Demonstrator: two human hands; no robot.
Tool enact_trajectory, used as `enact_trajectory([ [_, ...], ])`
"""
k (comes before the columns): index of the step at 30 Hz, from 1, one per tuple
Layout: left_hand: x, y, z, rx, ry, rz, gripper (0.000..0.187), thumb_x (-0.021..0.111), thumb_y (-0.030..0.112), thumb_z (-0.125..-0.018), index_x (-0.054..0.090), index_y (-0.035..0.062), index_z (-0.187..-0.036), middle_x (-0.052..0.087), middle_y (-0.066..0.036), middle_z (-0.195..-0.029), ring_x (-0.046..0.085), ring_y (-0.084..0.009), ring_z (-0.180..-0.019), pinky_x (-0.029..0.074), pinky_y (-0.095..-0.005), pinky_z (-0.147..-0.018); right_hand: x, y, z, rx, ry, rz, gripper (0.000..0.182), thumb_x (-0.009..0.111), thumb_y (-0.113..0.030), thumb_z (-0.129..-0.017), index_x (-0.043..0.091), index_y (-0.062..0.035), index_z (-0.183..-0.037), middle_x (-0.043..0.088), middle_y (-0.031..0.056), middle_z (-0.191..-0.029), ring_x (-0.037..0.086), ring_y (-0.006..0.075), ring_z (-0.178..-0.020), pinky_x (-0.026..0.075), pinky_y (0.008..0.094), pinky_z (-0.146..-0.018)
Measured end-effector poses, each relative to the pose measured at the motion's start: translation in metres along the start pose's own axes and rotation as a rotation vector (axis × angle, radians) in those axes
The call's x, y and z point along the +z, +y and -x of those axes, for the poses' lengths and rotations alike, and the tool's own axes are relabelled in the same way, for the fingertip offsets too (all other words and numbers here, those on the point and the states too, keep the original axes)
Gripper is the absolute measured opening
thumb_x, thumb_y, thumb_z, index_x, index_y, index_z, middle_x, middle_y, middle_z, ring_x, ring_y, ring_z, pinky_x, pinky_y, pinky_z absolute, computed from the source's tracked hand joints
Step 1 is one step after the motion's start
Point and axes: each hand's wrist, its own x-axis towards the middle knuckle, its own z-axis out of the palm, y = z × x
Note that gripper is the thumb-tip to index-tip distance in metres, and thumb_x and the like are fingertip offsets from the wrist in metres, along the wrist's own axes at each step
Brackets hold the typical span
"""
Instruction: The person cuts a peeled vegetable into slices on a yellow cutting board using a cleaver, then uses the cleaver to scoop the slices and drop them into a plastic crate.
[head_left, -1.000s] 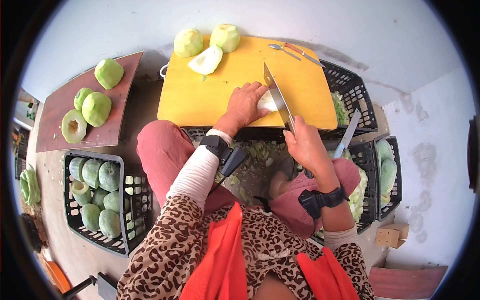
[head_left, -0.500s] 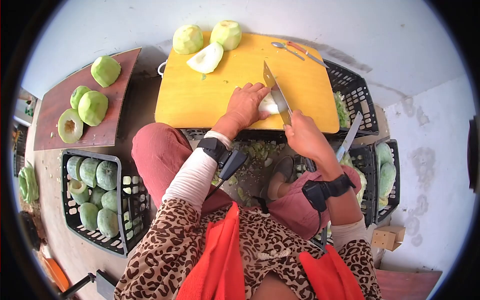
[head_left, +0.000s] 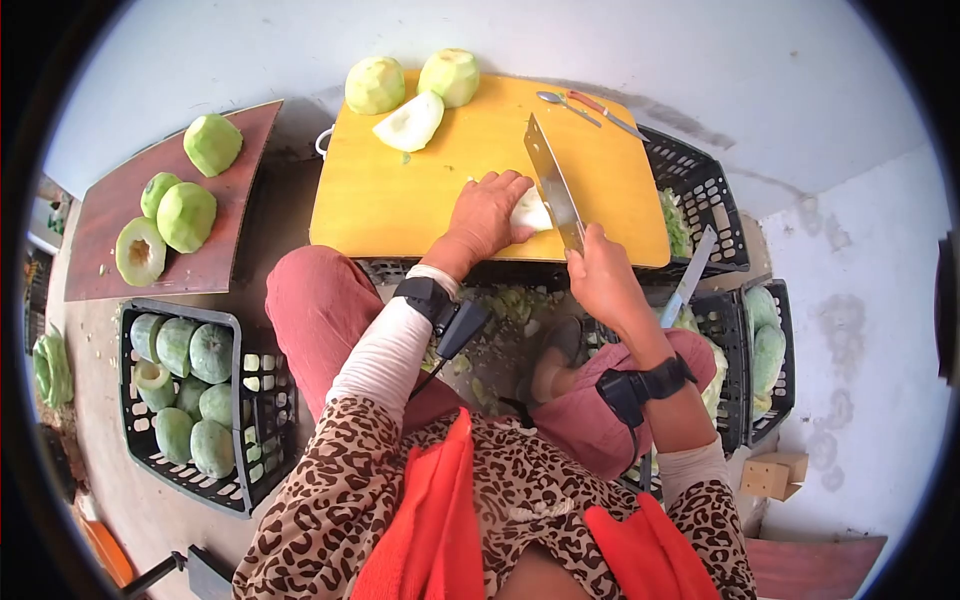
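While under cleaver [head_left: 552, 182]: pale peeled melon piece [head_left: 529, 211]

Single head-worn fisheye view, looking steeply down from close above the yellow cutting board [head_left: 420, 190], lap and flanking crates [head_left: 255, 390].

Yellow cutting board [head_left: 420, 190], leopard-print sleeves [head_left: 340, 490]

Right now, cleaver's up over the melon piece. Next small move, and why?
Probably bring the cleaver straight down through the pale melon piece: the right hand holds the blade raised above it, and the left hand pins it on the yellow board.
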Motion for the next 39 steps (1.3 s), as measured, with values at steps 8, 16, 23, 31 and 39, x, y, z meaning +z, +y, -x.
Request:
enact_trajectory([
  [8, 0.0, 0.002, -0.001, -0.002, -0.009, -0.014, 0.062, 0.082, 0.023, -0.063, 0.056, 0.0119, -0.118, 0.059, -0.004, -0.115, 0.054, -0.0268, -0.108, 0.044, -0.0407, -0.09, -0.027, -0.015, 0.016, 0.013, -0.121, -0.009, 0.021, 0.054, -0.008, -0.088, 0.045, 0.0105, -0.09, 0.057, 0.0346, -0.075, 0.057, 0.0521, -0.077, 0.045, 0.0541, -0.069],
  [16, 0.001, 0.001, -0.004, -0.002, -0.05, -0.036, 0.061, 0.082, 0.026, -0.064, 0.056, 0.0139, -0.118, 0.057, -0.001, -0.113, 0.054, -0.024, -0.107, 0.044, -0.0474, -0.09, -0.007, -0.004, -0.017, 0.007, -0.149, 0.012, 0.022, 0.055, -0.007, -0.086, 0.049, 0.0133, -0.09, 0.058, 0.0359, -0.077, 0.059, 0.0508, -0.079, 0.047, 0.0528, -0.072],
  [23, 0.004, -0.001, 0.002, 0.033, 0.009, 0.008, 0.061, 0.082, 0.025, -0.063, 0.056, 0.0118, -0.118, 0.059, -0.005, -0.113, 0.055, -0.0261, -0.106, 0.045, -0.0411, -0.088, 0.025, 0.021, -0.041, 0.018, -0.075, 0.008, 0.024, 0.057, -0.011, -0.087, 0.048, 0.0103, -0.094, 0.06, 0.0346, -0.082, 0.06, 0.0498, -0.084, 0.047, 0.0522, -0.075],
  [31, 0.005, 0.0, 0.001, -0.008, 0.017, 0.059, 0.061, 0.081, 0.022, -0.063, 0.055, 0.0105, -0.117, 0.059, -0.007, -0.111, 0.055, -0.0296, -0.105, 0.045, -0.0413, -0.088, -0.008, -0.004, -0.016, 0.056, 0.001, 0.003, 0.021, 0.056, -0.009, -0.088, 0.048, 0.0092, -0.093, 0.06, 0.0342, -0.079, 0.059, 0.0509, -0.081, 0.047, 0.0545, -0.074],
  [39, 0.007, -0.001, 0.001, 0.038, 0.045, 0.048, 0.06, 0.081, 0.021, -0.064, 0.056, 0.0125, -0.117, 0.059, -0.006, -0.111, 0.055, -0.029, -0.104, 0.045, -0.0417, -0.087, -0.026, -0.018, 0.001, 0.033, -0.159, 0.069, 0.023, 0.056, -0.011, -0.088, 0.047, 0.0104, -0.092, 0.059, 0.0347, -0.077, 0.059, 0.0513, -0.079, 0.046, 0.0526, -0.072],
])
